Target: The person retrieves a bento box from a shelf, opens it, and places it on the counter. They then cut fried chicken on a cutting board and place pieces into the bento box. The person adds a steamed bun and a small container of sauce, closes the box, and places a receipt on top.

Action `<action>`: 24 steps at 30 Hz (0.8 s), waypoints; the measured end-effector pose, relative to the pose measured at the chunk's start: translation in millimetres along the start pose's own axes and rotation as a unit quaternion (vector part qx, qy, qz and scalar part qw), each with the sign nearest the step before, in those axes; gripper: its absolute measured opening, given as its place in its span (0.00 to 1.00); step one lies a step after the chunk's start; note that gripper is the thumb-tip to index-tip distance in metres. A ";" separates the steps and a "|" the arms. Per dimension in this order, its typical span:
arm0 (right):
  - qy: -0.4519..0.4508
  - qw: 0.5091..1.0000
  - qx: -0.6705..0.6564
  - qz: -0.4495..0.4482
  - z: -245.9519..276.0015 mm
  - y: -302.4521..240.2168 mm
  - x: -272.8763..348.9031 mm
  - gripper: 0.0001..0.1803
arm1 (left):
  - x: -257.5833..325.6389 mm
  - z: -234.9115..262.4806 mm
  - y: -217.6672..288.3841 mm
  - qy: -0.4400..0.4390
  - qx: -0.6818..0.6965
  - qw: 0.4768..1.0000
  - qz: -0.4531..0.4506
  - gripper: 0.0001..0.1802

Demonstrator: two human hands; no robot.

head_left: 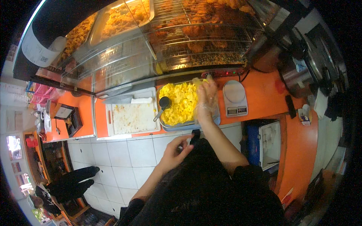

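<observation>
A metal tray [160, 119] on the orange counter is heaped with crumbly yellow food [180, 101]. In the food lies a small black scoop [164, 102], its handle reaching over the tray's left rim. My right hand [206, 98], in a clear plastic glove, is at the tray's right side; its fingers are smeared by motion. Close to my body, my left hand [177, 150] is closed, thumb and fingers curled together beside a black strap-like piece [195, 137]. Something small and whitish shows at its fingertips, too unclear to name.
Left of the tray, a knife [124, 100] lies on a stained white cutting board [132, 119]. A kitchen scale [235, 98] stands to the right. Behind rises a glass display case with fried food [198, 30] on racks. Another person [68, 186] is at the lower left.
</observation>
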State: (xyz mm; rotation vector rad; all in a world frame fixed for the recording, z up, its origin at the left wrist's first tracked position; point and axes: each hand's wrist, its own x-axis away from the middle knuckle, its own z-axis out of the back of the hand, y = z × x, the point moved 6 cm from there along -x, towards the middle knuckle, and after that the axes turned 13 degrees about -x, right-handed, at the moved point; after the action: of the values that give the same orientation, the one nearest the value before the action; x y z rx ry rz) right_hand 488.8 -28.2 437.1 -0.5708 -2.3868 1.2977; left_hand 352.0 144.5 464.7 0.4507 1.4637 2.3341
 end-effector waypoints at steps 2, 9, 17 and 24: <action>-0.036 0.999 0.022 0.014 -18.1 2.5 -4.1 0.36 | -32.0 -3.7 23.0 0.009 0.045 0.999 0.023 0.34; -0.095 0.992 0.007 0.079 -45.5 -15.4 -19.7 0.50 | -60.9 28.9 30.7 0.120 0.053 0.991 -0.032 0.40; -0.190 0.963 -0.004 0.190 -98.3 -31.5 -19.5 0.42 | -71.3 44.9 42.3 0.109 -0.008 0.991 -0.076 0.34; -0.222 0.903 0.300 0.213 -145.5 -62.0 -40.0 0.29 | -70.4 55.7 51.0 0.101 0.011 0.991 -0.084 0.40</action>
State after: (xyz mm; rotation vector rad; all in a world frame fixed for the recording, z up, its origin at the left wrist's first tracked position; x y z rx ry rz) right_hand 583.8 23.2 559.4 -0.6745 -2.0365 2.4601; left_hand 432.8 136.3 528.3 0.0929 1.5511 2.2841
